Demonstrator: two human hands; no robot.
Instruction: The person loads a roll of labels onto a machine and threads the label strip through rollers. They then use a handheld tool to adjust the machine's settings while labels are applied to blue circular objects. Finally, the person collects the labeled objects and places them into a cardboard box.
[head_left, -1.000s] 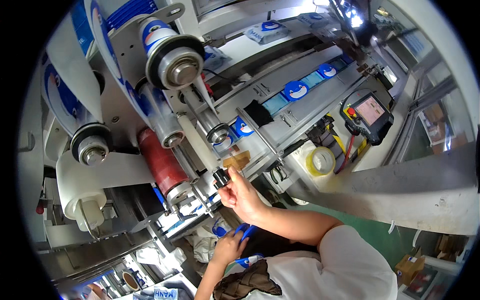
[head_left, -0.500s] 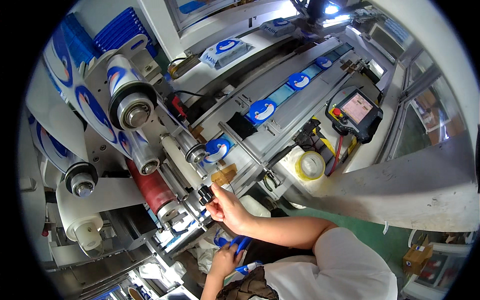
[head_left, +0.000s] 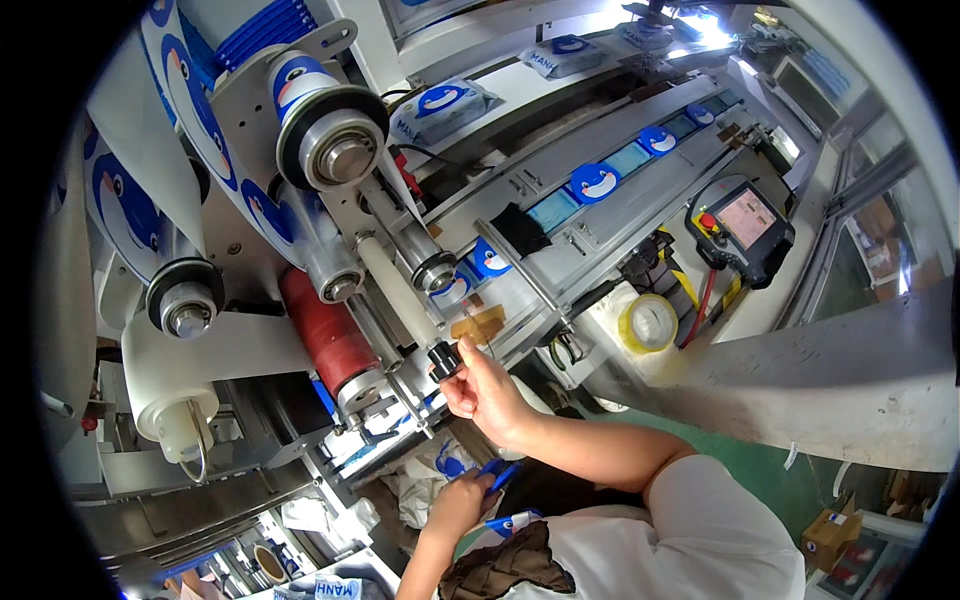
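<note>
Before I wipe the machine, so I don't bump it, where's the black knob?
In the head view, just left of and below centre, the black knob is at the lower end of the white roller, gripped by the right hand.

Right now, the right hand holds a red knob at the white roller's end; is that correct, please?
The knob is black, not red, as the head view shows; the right hand holds it at the end of the white roller.
</note>
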